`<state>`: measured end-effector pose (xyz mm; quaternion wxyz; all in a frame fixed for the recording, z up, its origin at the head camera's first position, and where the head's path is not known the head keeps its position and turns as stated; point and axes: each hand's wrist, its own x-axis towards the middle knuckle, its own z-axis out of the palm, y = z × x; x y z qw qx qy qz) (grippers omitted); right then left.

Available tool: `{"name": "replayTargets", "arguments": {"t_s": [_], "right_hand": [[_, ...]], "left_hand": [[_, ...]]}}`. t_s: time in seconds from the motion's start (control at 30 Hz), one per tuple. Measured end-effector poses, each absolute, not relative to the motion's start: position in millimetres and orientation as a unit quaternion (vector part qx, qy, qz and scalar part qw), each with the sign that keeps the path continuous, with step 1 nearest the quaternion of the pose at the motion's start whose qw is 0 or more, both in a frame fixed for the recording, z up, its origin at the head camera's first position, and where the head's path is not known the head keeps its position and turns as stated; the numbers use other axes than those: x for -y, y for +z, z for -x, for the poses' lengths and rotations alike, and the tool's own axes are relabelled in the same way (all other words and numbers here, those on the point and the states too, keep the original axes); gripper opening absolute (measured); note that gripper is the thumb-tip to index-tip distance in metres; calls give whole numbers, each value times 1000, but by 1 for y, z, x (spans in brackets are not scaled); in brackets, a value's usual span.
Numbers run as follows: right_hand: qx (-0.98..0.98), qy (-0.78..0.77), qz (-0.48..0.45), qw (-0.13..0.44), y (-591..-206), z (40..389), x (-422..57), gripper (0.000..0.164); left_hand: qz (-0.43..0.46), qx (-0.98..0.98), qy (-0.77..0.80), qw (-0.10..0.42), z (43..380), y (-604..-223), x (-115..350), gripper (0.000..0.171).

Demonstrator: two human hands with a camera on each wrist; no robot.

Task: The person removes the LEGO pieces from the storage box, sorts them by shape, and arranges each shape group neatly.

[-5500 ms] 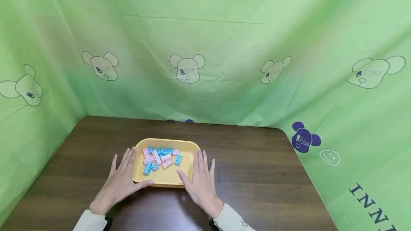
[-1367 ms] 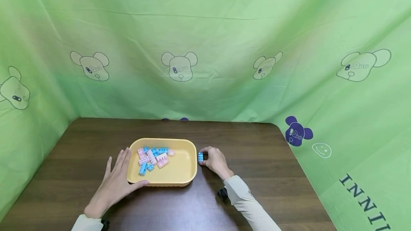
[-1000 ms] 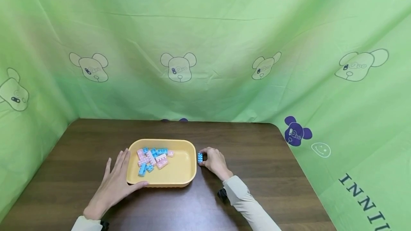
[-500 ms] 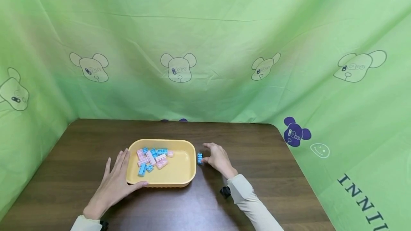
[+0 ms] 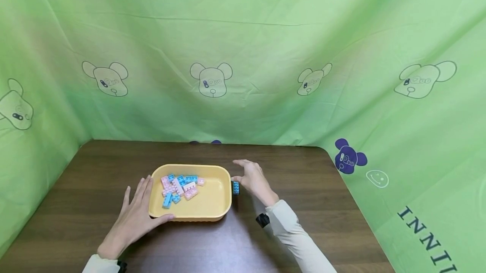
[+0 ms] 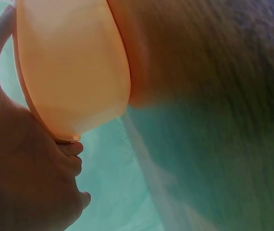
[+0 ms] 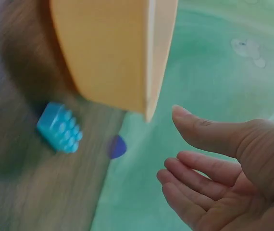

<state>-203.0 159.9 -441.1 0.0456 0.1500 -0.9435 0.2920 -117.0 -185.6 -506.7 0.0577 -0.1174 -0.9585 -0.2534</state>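
Observation:
My left hand [image 5: 130,218] rests against the left end of a yellow plastic tray [image 5: 212,213], fingers straight along its side and thumb at the front rim. In the left wrist view the tray's outer wall [image 6: 79,67] fills the top, with the hand [image 6: 26,163] at its rim. A blue building brick [image 5: 236,187] lies on the table just right of the tray, studs showing in the right wrist view. Above this brick [image 7: 60,127], my right hand [image 5: 256,182] is raised with nothing in it, thumb and fingers apart.
Several pink and blue building bricks [image 5: 178,186] lie grouped in the tray's left half. The dark wooden table [image 5: 303,205] extends around the tray. A green printed curtain [image 5: 258,53] surrounds the table at the back and sides.
The right hand took the blue brick from the tray, set it on the table to the right, let go, then rose and shifted back toward the tray's rim. The left hand stayed at the tray.

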Motion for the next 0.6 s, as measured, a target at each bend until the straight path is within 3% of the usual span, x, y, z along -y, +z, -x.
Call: {"name": "replayTargets", "arguments": {"t_s": [0.6], "right_hand": [[943,274,-187,18,-439,193,-104,51]], "left_hand": [[113,958,-259,56,117,-506,185,130]]}}
